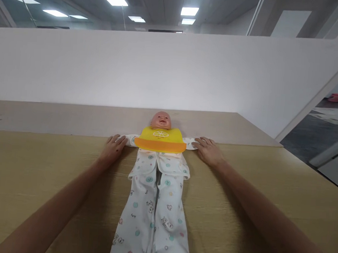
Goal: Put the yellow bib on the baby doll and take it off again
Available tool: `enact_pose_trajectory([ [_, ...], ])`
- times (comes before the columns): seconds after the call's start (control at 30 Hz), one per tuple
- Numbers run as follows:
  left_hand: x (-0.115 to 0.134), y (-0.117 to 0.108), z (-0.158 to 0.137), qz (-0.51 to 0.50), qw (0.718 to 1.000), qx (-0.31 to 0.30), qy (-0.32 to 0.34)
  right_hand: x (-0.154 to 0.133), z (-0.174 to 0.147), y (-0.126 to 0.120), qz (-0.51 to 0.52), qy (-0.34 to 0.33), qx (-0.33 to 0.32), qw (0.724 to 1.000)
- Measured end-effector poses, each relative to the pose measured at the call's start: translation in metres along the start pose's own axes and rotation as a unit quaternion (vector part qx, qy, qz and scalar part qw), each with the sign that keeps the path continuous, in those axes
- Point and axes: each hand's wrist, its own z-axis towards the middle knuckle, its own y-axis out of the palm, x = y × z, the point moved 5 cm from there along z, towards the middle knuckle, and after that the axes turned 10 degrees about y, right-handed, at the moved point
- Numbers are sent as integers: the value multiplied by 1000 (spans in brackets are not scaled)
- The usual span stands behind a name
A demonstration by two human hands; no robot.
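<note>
Two bare hands lay flat on the wooden worktop (40,164), one on each side of a baby doll (161,120). On the left, the left hand (112,149) rested palm down, fingers (119,140) released and touching the end of the doll's sleeve (130,139). Between the hands the doll lay face up in printed white pyjamas (154,202) and a yellow bib (160,139). Rightward, the right hand (209,151) touched the other sleeve, fingers spread loose, grasping nothing.

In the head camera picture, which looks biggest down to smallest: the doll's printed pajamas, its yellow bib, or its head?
1. Printed pajamas, largest, though nearest the camera.
2. Yellow bib.
3. Doll's head, smallest, though farthest away.
</note>
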Motion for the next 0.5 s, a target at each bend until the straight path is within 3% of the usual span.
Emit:
enact_pose_trajectory([
  [0.17,3,-6,19,-71,992,96,-34,-4,14,-7,75,31,32,996],
  [0.27,3,-11,45,-111,978,137,-111,-8,37,-9,195,113,49,973],
  [0.37,2,-6,76,-160,963,133,-173,-12,67,-1,364,255,54,894],
  [0.43,0,1,93,-173,954,135,-202,-19,85,10,475,339,27,811],
  [0.5,-5,14,105,-256,923,129,-258,-29,101,23,572,398,-22,717],
])
